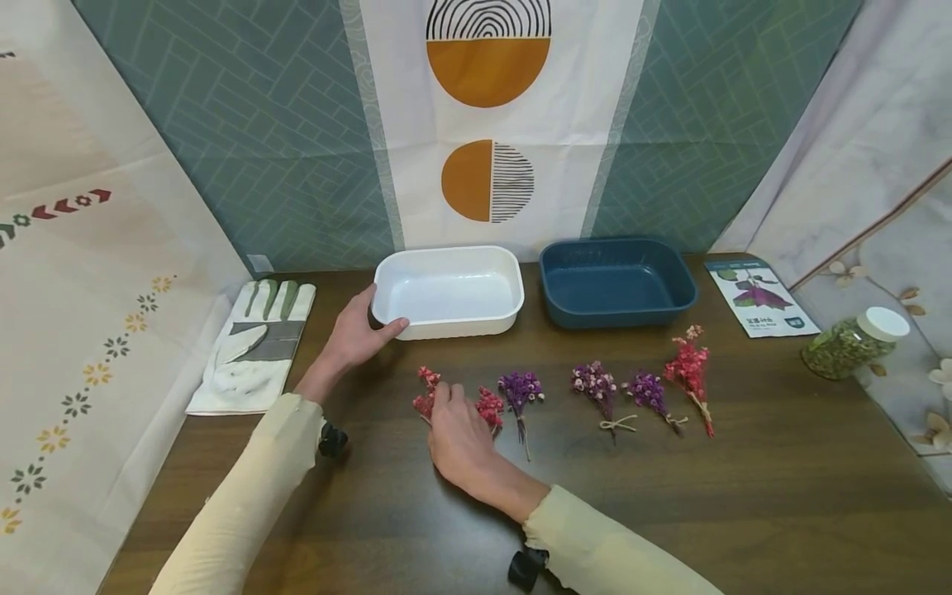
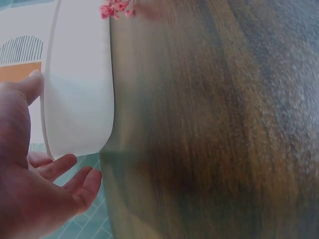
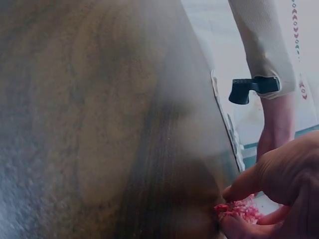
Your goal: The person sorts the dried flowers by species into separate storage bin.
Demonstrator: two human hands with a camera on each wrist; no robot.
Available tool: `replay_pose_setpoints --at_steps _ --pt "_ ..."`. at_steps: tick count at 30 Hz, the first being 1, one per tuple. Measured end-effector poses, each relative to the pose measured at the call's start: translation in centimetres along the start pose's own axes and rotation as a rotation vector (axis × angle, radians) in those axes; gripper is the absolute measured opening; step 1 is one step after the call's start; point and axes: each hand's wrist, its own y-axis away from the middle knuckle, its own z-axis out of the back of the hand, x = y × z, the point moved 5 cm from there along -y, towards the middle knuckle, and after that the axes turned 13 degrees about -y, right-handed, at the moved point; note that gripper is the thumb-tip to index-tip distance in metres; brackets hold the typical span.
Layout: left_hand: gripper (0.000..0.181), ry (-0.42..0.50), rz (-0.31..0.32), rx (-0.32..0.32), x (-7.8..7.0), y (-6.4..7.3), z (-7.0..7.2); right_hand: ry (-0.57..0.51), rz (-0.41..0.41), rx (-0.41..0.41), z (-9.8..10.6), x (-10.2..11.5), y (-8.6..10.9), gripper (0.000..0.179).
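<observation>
- From my remote seat, the head view puts a red dried-flower bunch [image 1: 424,402] on the wooden table [image 1: 744,512], left of centre, at the fingertips of the right hand [image 1: 464,442].
- The right hand pinches its flower heads between thumb and fingers, as I see in the right wrist view.
- This bunch is well nearer to the right hand than to the left; its stem is hidden, so I cannot tell its long axis.
- The left hand [image 1: 359,329] grips the left end of the white rectangular dish [image 1: 461,327], thumb along the near rim; the dish lies just far of the bunch, long axis left to right.
- I count three red clusters: one pinched, one just right of the hand, one at the far right of the row. The hand hides whether the first two are separate bunches.
- Purple bunches [image 1: 521,387]: three, heads far, stems near, the middle one paler and tied with twine.
- Dishes: two, counting the blue dish [image 1: 617,318] on the right.
- One printed packet [image 1: 762,299] and one lidded jar [image 1: 848,347], far right; white-and-grey glove [image 1: 260,351] at left, number unclear.
</observation>
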Motion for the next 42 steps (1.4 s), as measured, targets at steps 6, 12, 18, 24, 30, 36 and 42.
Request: replay_pose_setpoints --at_steps 6,12,18,24,30,36,42 --pt "0.085 -0.005 0.009 0.005 0.1 0.1 -0.1 0.002 0.032 0.052 -0.3 -0.1 0.0 0.043" --pt "0.088 -0.011 0.027 0.016 0.2 0.0 -0.2 -0.034 0.068 0.053 -0.2 -0.2 0.0 0.051" --pt "0.089 -0.009 0.032 0.023 0.3 0.0 -0.3 -0.130 0.070 0.067 0.1 -0.1 -0.1 0.053" --pt "0.088 -0.012 0.027 0.019 0.3 -0.1 -0.3 -0.277 0.025 0.118 0.3 -0.3 -0.3 0.052" --pt "0.089 -0.012 0.032 0.021 0.3 -0.1 -0.3 -0.400 0.012 0.125 1.0 -0.3 -0.3 0.054" --pt "0.087 -0.006 0.017 0.015 0.2 0.1 -0.3 -0.510 -0.014 0.129 2.5 -0.1 0.1 0.052" --pt "0.086 -0.003 0.004 0.009 0.1 0.2 -0.3 -0.517 0.022 0.074 5.0 0.4 0.1 0.054"
